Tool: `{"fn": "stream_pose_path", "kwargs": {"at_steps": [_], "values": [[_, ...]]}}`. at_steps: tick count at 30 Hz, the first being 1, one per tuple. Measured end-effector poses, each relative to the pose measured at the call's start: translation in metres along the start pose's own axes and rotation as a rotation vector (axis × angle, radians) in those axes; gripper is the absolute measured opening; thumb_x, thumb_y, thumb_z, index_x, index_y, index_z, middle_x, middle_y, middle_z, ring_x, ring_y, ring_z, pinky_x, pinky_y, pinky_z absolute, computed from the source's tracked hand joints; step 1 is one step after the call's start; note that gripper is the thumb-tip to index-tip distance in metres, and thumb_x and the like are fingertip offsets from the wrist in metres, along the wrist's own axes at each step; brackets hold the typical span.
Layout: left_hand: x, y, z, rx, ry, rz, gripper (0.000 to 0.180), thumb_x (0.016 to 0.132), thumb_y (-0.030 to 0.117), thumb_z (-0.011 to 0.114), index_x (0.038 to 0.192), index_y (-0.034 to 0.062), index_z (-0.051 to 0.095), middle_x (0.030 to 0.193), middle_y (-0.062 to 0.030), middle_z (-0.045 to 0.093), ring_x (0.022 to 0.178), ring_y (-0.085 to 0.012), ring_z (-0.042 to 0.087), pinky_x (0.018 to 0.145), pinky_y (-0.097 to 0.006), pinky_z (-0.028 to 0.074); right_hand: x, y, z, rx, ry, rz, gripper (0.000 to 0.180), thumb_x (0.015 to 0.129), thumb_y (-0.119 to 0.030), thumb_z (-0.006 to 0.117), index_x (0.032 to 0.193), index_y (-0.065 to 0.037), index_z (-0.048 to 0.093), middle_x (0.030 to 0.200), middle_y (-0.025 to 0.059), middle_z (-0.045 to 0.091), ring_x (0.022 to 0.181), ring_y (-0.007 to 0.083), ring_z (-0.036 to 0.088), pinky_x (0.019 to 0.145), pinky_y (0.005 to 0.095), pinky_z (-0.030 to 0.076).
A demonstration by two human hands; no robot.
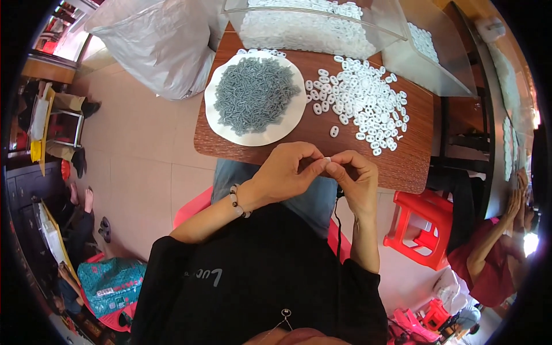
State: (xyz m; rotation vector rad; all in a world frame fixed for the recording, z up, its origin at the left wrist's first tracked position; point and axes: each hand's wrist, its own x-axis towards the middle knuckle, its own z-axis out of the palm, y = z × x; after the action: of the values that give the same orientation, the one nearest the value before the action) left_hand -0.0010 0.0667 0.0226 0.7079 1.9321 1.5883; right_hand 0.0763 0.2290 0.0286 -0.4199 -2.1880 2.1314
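My left hand (289,171) and my right hand (357,179) meet fingertip to fingertip at the near edge of the brown table. Between their pinched thumbs and forefingers is a small white plastic piece (328,159), mostly covered by the fingers. Just beyond my left hand, a white plate (297,118) holds a heap of small grey rod-like pieces (253,95); they are too small to tell whether they are screws or pins. Beyond my right hand lies a loose pile of white oval plastic pieces with two holes (368,98). One such oval (334,131) sits apart, nearer to me.
Clear-walled bins (322,26) of white pieces stand along the table's (313,133) far side. A large whitish sack (155,49) is at the far left. A red stool (422,227) stands on the right, near another person in a dark red top (486,264). More people sit at left.
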Motion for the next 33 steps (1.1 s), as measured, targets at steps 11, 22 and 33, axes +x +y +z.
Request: {"fn": "stream_pose_path", "kwargs": {"at_steps": [11,22,33], "values": [[-0.001,0.009,-0.003,-0.163,-0.002,-0.134,0.018,0.088,0.014,0.061,0.087,-0.0042,0.064,0.071,-0.0041,0.060,0.061,-0.0050,0.049,0.053,-0.022,0.040,0.000,-0.002,0.005,0.071,0.008,0.065,0.011,0.085,-0.008,0.068,0.088,0.002,0.065,0.080,0.0016,0.066,0.074,0.0051,0.058,0.068,0.0184,0.046],[-0.001,0.016,-0.017,-0.176,0.014,-0.045,0.010,0.087,0.010,0.061,0.089,0.0006,0.064,0.074,-0.0011,0.060,0.063,-0.0039,0.052,0.053,-0.020,0.039,0.001,-0.004,-0.003,0.110,-0.016,0.084,0.009,0.086,-0.008,0.067,0.087,0.000,0.063,0.078,-0.0015,0.062,0.072,0.0038,0.055,0.065,0.0175,0.043],[0.062,-0.005,-0.137,0.942,0.555,0.165,0.020,0.082,0.019,0.062,0.093,0.0030,0.064,0.086,-0.0154,0.060,0.088,-0.0342,0.056,0.076,-0.042,0.045,0.000,-0.001,-0.010,0.082,0.053,0.044,0.008,0.087,-0.009,0.065,0.086,-0.002,0.061,0.078,-0.0027,0.059,0.071,0.0038,0.052,0.065,0.0182,0.041]]}}
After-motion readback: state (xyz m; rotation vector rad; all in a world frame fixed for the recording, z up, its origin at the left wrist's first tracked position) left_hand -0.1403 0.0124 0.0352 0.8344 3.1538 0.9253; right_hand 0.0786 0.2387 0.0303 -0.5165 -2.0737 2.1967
